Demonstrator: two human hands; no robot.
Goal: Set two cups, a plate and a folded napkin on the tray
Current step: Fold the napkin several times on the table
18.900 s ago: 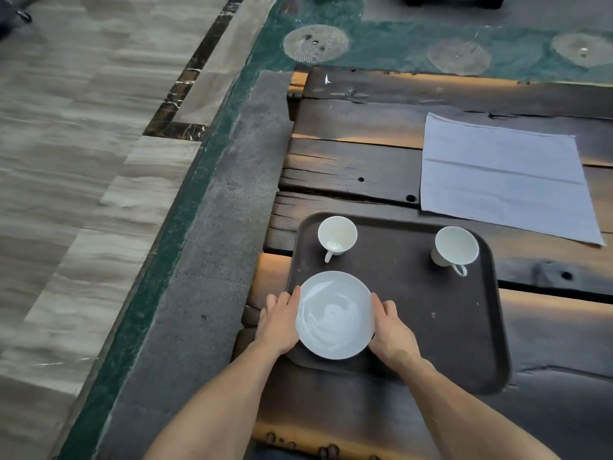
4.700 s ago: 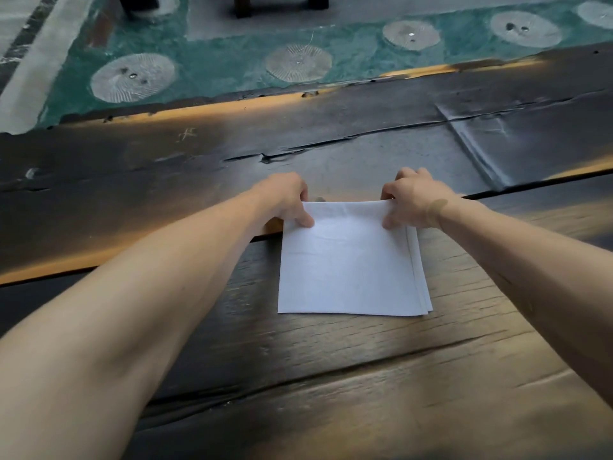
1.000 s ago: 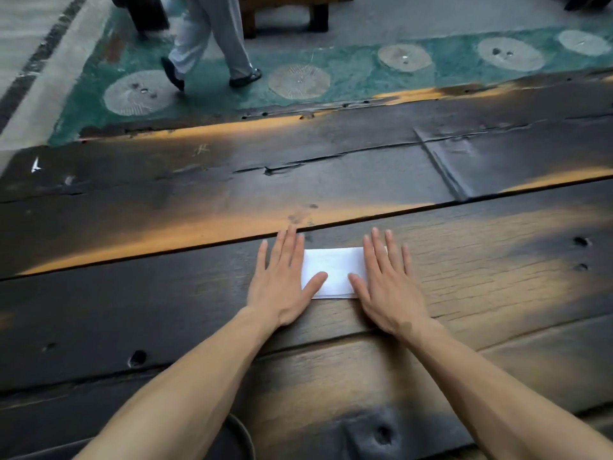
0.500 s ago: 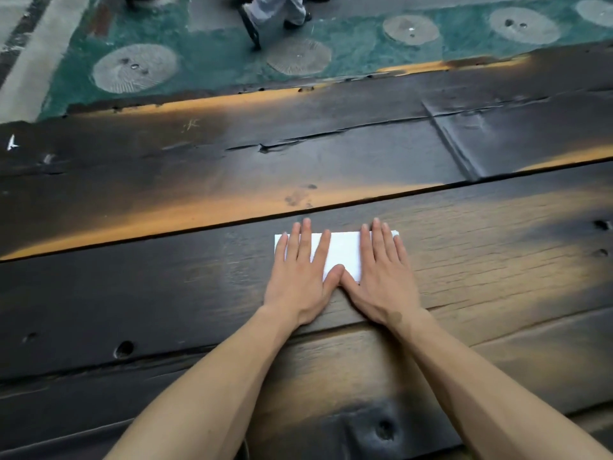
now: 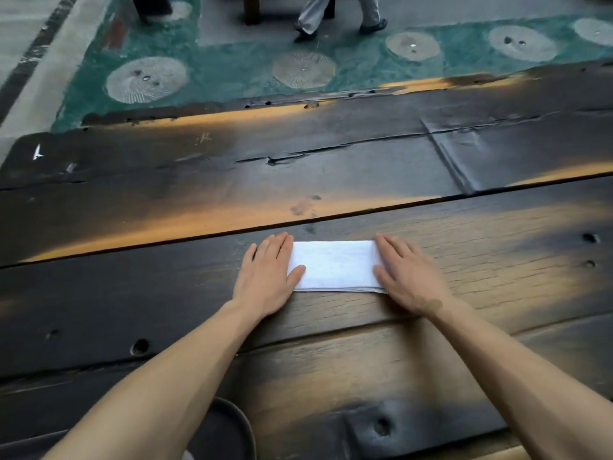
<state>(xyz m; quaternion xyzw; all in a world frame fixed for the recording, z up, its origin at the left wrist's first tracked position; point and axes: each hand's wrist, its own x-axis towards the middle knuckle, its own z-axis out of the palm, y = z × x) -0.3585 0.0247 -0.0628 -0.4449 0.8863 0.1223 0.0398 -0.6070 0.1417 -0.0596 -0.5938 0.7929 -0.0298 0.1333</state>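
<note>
Tray corner (image 5: pixel 229 426) shows dark at my left elbow. My left hand (image 5: pixel 265 277) and right hand (image 5: pixel 408 277), flat and empty, have slid apart to the napkin's (image 5: pixel 335 265) ends on the table (image 5: pixel 331 360). Crease pressed, I judge; carrying it to the tray remains.

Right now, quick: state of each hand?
Left hand: open, flat, fingers pressing the left end of the folded napkin on the table.
Right hand: open, flat, pressing the napkin's right end. Neither grips anything.
</note>
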